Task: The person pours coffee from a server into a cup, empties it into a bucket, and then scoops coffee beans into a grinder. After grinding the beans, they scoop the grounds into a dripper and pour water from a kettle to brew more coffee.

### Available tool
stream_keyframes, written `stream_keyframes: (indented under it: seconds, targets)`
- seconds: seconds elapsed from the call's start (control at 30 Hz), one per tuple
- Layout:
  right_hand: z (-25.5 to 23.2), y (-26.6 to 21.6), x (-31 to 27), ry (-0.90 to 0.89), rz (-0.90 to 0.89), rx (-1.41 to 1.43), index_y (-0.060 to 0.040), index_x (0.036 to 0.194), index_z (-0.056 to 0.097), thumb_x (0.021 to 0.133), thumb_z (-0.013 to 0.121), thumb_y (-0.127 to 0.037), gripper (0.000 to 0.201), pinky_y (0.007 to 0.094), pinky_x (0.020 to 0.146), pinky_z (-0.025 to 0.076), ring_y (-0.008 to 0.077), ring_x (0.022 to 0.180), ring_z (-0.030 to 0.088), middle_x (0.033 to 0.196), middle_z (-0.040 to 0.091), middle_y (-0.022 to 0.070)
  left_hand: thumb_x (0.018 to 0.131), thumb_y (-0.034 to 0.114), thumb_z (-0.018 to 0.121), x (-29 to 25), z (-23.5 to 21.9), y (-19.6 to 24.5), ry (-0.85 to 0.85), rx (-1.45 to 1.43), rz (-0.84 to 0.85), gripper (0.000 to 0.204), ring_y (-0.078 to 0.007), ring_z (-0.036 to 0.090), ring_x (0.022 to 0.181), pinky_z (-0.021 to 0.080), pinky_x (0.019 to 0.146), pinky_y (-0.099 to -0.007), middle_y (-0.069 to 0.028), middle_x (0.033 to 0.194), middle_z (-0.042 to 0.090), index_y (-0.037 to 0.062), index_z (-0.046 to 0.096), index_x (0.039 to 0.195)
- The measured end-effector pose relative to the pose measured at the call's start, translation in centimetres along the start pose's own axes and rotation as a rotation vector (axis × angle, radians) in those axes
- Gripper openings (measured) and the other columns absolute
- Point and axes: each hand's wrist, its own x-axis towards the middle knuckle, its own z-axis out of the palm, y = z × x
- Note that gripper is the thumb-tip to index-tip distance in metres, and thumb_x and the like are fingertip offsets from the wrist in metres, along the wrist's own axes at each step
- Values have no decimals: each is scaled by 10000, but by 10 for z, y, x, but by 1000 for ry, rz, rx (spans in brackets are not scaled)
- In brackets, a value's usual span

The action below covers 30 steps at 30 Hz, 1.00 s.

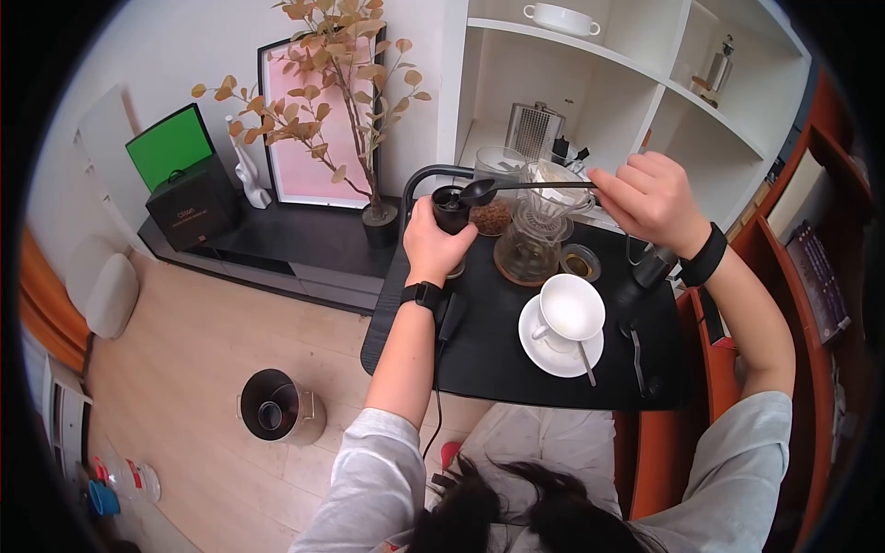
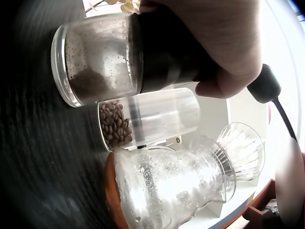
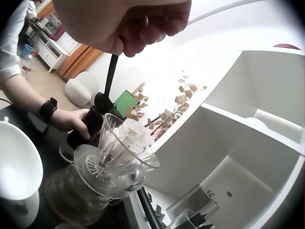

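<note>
My left hand [image 1: 433, 247] grips the black upper part of a coffee grinder [image 1: 451, 219] standing at the table's back left. In the left wrist view, ground coffee [image 2: 88, 85] lies in its glass base. My right hand [image 1: 653, 201] pinches the end of a long-handled black coffee scoop [image 1: 477, 193], its bowl right at the grinder's mouth. What the bowl holds cannot be made out. Beside the grinder stands a glass jar of coffee beans [image 1: 491, 219]. A glass server [image 1: 525, 260] carries a clear dripper [image 3: 153, 160] with a paper filter [image 3: 127, 133] inside.
A white cup [image 1: 573, 309] sits on a saucer [image 1: 539, 346] with a teaspoon on the black table [image 1: 479, 369]. Close to the right edge lies a metal spoon [image 1: 638, 359]. White shelves [image 1: 562, 69] rise behind; a bin [image 1: 309, 419] stands on the floor at left.
</note>
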Motion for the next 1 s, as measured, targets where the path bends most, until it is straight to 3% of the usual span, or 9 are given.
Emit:
stream_keyframes:
  seconds: [0.1, 0.3, 0.4, 0.43, 0.57, 1.0]
  targets:
    - [5, -2, 1, -21, 30, 42, -65, 869, 669, 743, 729, -88, 142, 323, 499, 402, 183, 562, 502, 626, 510, 20, 590, 268, 774, -1, -2, 4, -12, 4, -17, 518, -361, 619, 835, 503, 735, -441, -132, 907, 610, 60, 549, 1007]
    - [23, 8, 14, -45, 269, 352, -66, 881, 690, 811, 691, -133, 97, 332, 548, 449, 216, 603, 579, 675, 607, 66, 591, 272, 774, 0, 0, 2, -8, 8, -9, 520, -359, 617, 829, 502, 730, -443, -132, 897, 600, 58, 543, 1006]
    - [20, 14, 26, -172, 564, 621, -32, 912, 691, 848, 671, -141, 128, 301, 578, 460, 213, 613, 594, 722, 645, 95, 592, 272, 773, 0, 1, -1, 4, 10, 2, 524, -361, 615, 831, 501, 730, -448, -136, 904, 596, 58, 538, 1009]
    - [21, 17, 28, -211, 591, 685, 3, 944, 682, 889, 649, -147, 163, 271, 577, 448, 158, 595, 573, 724, 647, 82, 592, 272, 772, 0, 1, 0, -1, 10, -2, 525, -362, 615, 832, 500, 731, -450, -138, 907, 596, 58, 537, 1010]
    - [39, 26, 28, -148, 704, 974, 25, 946, 672, 927, 628, -154, 185, 251, 548, 421, 77, 599, 512, 688, 581, 5, 595, 271, 768, 0, -1, 3, -13, 9, -13, 516, -363, 615, 835, 500, 734, -450, -140, 907, 598, 58, 536, 1004]
    - [53, 28, 30, -276, 935, 1142, -17, 837, 664, 932, 617, -177, 192, 231, 496, 403, 51, 541, 502, 610, 565, -9, 597, 264, 764, 0, 0, 2, -8, -7, 0, 515, -368, 617, 845, 501, 744, -449, -144, 916, 607, 58, 541, 1012]
